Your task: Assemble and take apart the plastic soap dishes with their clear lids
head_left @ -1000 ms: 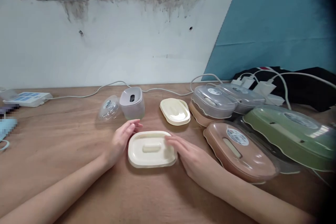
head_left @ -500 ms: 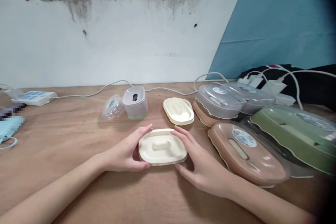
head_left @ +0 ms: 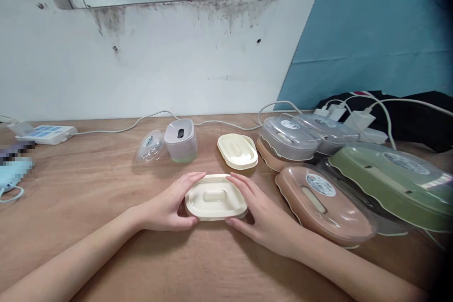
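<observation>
A cream plastic box with its lid (head_left: 215, 197) is held between both hands just above the wooden table (head_left: 88, 188). My left hand (head_left: 166, 205) cups its left end, fingers curled around the rim. My right hand (head_left: 260, 217) grips its right end, thumb under and fingers over the edge. A second cream lid (head_left: 237, 150) lies just behind it. Farther left stand a small pale purple container (head_left: 181, 139) and a clear round lid (head_left: 150, 144).
At the right lie several lidded boxes: a brown one (head_left: 323, 203), a green one (head_left: 392, 179) and clear-topped ones (head_left: 288, 138). Chargers and white cables (head_left: 357, 118) sit on dark cloth behind them. A white power strip (head_left: 44, 133) lies at the far left.
Both hands closed in from the sides and took hold of the cream box; it now sits slightly raised and a little nearer to me.
</observation>
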The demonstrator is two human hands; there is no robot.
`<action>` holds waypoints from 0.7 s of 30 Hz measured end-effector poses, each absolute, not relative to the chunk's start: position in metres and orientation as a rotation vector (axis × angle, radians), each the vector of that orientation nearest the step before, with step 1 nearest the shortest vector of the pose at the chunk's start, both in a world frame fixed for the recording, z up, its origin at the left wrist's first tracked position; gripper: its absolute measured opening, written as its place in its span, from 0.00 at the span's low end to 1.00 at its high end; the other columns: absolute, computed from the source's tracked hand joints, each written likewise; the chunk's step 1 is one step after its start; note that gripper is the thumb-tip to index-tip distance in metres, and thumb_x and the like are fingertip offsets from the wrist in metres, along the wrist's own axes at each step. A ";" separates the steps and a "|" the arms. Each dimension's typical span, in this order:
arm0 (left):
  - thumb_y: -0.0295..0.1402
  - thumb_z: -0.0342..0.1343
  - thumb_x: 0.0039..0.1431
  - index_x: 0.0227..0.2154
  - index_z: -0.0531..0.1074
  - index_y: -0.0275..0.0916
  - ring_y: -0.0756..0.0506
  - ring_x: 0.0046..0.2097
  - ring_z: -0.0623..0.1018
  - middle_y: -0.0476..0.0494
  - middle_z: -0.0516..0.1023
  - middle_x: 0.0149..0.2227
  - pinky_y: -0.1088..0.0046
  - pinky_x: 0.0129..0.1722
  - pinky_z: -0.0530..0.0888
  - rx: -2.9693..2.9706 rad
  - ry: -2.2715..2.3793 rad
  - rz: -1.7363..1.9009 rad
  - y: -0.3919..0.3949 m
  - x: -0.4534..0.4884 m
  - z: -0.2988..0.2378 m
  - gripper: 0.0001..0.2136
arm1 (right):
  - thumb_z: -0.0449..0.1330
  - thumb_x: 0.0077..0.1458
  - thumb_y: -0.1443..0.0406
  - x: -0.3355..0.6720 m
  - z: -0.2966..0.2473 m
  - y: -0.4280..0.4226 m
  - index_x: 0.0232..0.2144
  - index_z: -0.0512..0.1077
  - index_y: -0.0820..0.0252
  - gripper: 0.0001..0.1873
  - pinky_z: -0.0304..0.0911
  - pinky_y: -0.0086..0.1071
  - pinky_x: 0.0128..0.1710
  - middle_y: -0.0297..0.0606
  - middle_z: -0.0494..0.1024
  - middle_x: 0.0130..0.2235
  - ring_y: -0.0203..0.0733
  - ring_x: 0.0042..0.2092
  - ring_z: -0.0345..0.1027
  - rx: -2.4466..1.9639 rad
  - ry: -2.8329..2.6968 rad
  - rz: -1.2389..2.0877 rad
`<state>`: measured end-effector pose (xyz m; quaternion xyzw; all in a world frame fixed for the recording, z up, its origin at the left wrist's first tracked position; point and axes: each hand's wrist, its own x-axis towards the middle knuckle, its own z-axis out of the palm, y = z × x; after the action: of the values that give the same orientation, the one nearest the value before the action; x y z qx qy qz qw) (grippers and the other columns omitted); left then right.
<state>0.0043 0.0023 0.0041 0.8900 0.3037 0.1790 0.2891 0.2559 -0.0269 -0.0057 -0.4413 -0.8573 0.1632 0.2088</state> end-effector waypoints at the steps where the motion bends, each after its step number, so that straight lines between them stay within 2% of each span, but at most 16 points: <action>1: 0.27 0.55 0.49 0.61 0.41 0.41 0.39 0.62 0.55 0.37 0.50 0.62 0.59 0.60 0.57 2.390 0.799 0.478 0.002 0.004 0.003 0.39 | 0.57 0.52 0.61 0.256 -0.006 -0.026 0.59 0.47 0.62 0.35 0.53 0.45 0.58 0.53 0.53 0.60 0.49 0.61 0.49 -1.233 -2.386 0.447; 4: 0.28 0.56 0.50 0.61 0.44 0.42 0.39 0.63 0.53 0.37 0.50 0.62 0.59 0.59 0.58 2.447 0.735 0.569 0.001 0.005 0.003 0.37 | 0.57 0.52 0.60 0.257 -0.006 -0.025 0.58 0.48 0.63 0.36 0.54 0.44 0.58 0.52 0.54 0.59 0.49 0.60 0.51 -1.252 -2.392 0.438; 7: 0.30 0.53 0.55 0.55 0.57 0.43 0.40 0.60 0.58 0.39 0.56 0.59 0.60 0.58 0.60 2.514 0.886 1.043 0.003 0.004 0.012 0.24 | 0.57 0.52 0.60 0.257 -0.007 -0.025 0.59 0.48 0.64 0.36 0.53 0.44 0.58 0.52 0.53 0.59 0.49 0.61 0.49 -1.261 -2.401 0.435; 9: 0.30 0.51 0.58 0.48 0.63 0.43 0.41 0.56 0.64 0.40 0.62 0.55 0.60 0.56 0.61 2.521 1.173 1.363 0.013 0.003 0.023 0.15 | 0.58 0.52 0.60 0.257 -0.007 -0.025 0.59 0.48 0.64 0.36 0.52 0.44 0.59 0.53 0.53 0.59 0.50 0.61 0.48 -1.262 -2.409 0.432; 10: 0.32 0.51 0.58 0.47 0.65 0.42 0.42 0.55 0.65 0.41 0.64 0.53 0.61 0.55 0.62 2.530 1.355 1.401 0.021 0.002 0.029 0.13 | 0.58 0.52 0.60 0.256 -0.007 -0.025 0.59 0.48 0.64 0.36 0.52 0.44 0.59 0.53 0.53 0.59 0.50 0.61 0.48 -1.261 -2.413 0.431; 13: 0.41 0.51 0.58 0.49 0.64 0.38 0.38 0.54 0.66 0.38 0.66 0.53 0.57 0.53 0.61 2.572 1.857 1.026 0.049 0.004 0.042 0.19 | 0.58 0.52 0.60 0.256 -0.007 -0.025 0.58 0.49 0.65 0.36 0.53 0.45 0.58 0.52 0.54 0.58 0.51 0.61 0.49 -1.248 -2.424 0.417; 15: 0.45 0.51 0.56 0.50 0.65 0.34 0.34 0.53 0.66 0.34 0.70 0.51 0.52 0.52 0.59 2.571 1.965 0.828 0.068 0.008 0.043 0.23 | 0.58 0.51 0.60 0.256 -0.007 -0.025 0.58 0.50 0.65 0.36 0.54 0.44 0.58 0.52 0.55 0.58 0.51 0.60 0.50 -1.243 -2.425 0.405; 18: 0.45 0.51 0.55 0.46 0.69 0.31 0.30 0.52 0.66 0.30 0.73 0.47 0.46 0.52 0.54 2.572 2.000 0.733 0.085 0.017 0.039 0.23 | 0.59 0.51 0.60 0.257 -0.005 -0.025 0.58 0.51 0.66 0.36 0.55 0.44 0.57 0.53 0.55 0.58 0.51 0.59 0.51 -1.254 -2.424 0.398; 21: 0.42 0.52 0.55 0.45 0.70 0.32 0.29 0.51 0.66 0.30 0.75 0.45 0.46 0.51 0.54 2.548 2.013 0.723 0.092 0.025 0.035 0.21 | 0.60 0.50 0.60 0.257 -0.004 -0.025 0.57 0.52 0.67 0.36 0.55 0.44 0.57 0.54 0.56 0.58 0.52 0.59 0.52 -1.259 -2.426 0.391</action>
<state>0.0246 0.0918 0.0347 0.7626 0.6026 0.2163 -0.0925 0.2569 -0.0250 -0.0035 -0.4478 -0.8628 0.1392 0.1888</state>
